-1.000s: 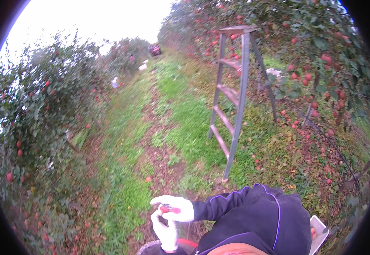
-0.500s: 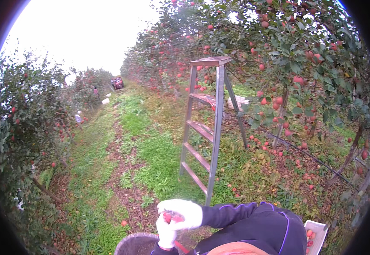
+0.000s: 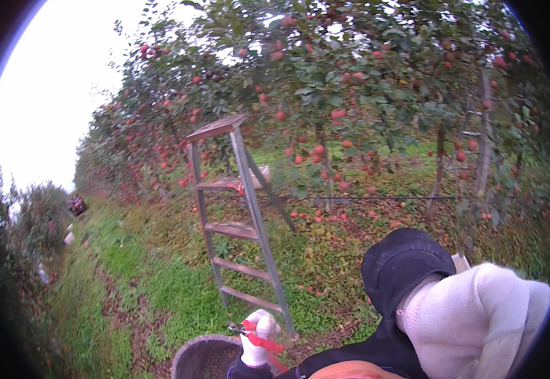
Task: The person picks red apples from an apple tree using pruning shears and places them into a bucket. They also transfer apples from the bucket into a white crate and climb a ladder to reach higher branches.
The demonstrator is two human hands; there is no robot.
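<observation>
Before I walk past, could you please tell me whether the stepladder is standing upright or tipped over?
Upright: the stepladder stands with its flat top uppermost, its steps below, and a rear leg splayed behind.

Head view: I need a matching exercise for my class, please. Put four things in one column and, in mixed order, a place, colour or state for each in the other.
1. clippers
2. stepladder
3. right hand
4. tub

A. standing before fruit-laden trees
B. grey, at the lower edge
C. white-gloved, large at lower right
D. red-handled, in the left hand

Pairs: 1-D, 2-A, 3-C, 4-B
</observation>
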